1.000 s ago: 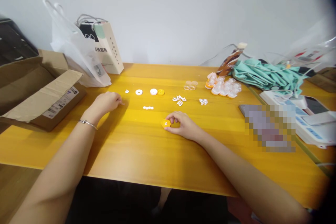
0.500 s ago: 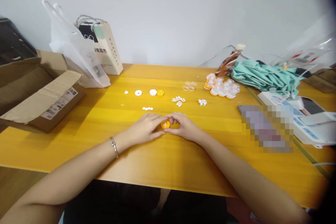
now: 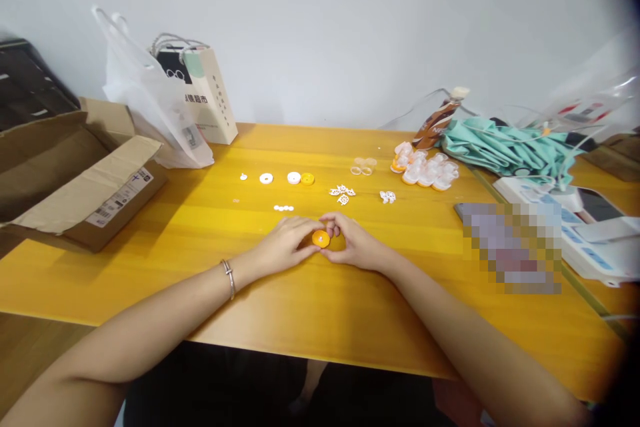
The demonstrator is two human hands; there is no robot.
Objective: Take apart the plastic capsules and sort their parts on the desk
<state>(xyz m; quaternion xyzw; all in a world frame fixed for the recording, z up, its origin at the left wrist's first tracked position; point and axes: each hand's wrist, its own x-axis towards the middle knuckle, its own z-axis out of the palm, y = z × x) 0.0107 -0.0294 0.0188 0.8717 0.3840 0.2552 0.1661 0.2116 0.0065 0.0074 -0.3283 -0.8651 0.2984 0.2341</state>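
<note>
A small round orange part point(image 3: 321, 239), shaped like a shallow cup with a whitish spot in its middle, is held between both hands low over the table. My left hand point(image 3: 287, 245) has its thumb and fingers closed on the left side of it. My right hand point(image 3: 357, 244) curls round its right side, fingertips close to those of the left. Just beyond lie a row of small white discs point(image 3: 283, 208), white openwork pieces point(image 3: 343, 192), a white ring point(image 3: 266, 178), a white disc part point(image 3: 293, 177) and a yellow disc part point(image 3: 307, 179).
On the left stand an open cardboard box point(image 3: 125, 197), a white plastic bag point(image 3: 150, 103) and a paper bag point(image 3: 223, 100). To the right are clear-topped orange capsules point(image 3: 430, 170), a bottle point(image 3: 440, 121), green cloth point(image 3: 505, 147) and a white power strip point(image 3: 575, 233). Clear cups point(image 3: 363, 166) lie mid-table.
The view has shifted slightly, so everything sits a little further right. Both hands keep hold of the orange part, which now shows a little more of its inside.
</note>
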